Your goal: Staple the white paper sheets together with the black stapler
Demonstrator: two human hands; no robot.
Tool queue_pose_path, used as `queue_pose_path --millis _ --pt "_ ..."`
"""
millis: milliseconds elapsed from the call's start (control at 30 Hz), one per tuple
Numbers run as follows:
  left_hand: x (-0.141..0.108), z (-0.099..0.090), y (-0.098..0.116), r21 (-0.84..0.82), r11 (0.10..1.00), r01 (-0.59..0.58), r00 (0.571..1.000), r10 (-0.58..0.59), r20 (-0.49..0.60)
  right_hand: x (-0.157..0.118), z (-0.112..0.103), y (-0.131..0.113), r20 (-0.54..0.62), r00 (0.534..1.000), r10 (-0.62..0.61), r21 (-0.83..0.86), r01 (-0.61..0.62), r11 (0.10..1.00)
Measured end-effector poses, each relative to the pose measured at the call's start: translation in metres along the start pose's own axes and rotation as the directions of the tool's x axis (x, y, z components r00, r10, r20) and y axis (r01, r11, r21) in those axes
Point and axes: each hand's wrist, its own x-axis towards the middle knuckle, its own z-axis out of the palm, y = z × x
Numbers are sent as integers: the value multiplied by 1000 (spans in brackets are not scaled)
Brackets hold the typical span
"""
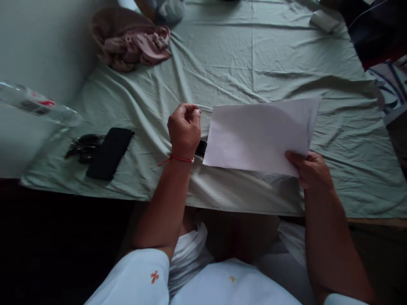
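White paper sheets (254,135), at least two with edges fanned at the right, are held over the green cloth by my right hand (314,169), its thumb on top near the lower right corner. Just left of the paper, my left hand (185,129) is closed with fingers curled in and the thumb pressed to them; whatever it may hold is too small to make out. A red string bracelet (181,159) circles the left wrist. Between that wrist and the paper's left edge shows a small black object (201,148), partly hidden.
A black phone (110,153) lies beside dark keys (83,146) at the left. A clear plastic bottle (38,103) is at the far left. Crumpled pink cloth (136,44) sits at the back left, and a white roll-like object (324,21) at the back right of the green tablecloth (229,55).
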Motion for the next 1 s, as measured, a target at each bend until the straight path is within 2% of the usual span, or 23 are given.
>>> queue_pose_path --millis 167,333,567,767,900,1000 --pt "0 -9 -5 374 927 1 999 -15 35 2 7 5 -12 1000 -18 13 19 1000" --pt "-2 -9 -13 563 826 -26 987 -67 143 4 7 8 -5 999 -33 14 33 999" --pt "-7 -8 -25 605 796 -24 974 -117 193 6 7 8 -5 1000 -31 25 31 999" --pt "-16 -11 -19 622 775 -113 942 -116 315 10 8 10 7 999 -45 40 44 998" --pt "-15 -8 -11 654 751 -89 944 -146 296 9 9 11 13 998 -69 35 68 997" --pt "-8 -6 -11 659 750 -58 970 -114 215 7 8 12 0 997 -82 24 82 996"
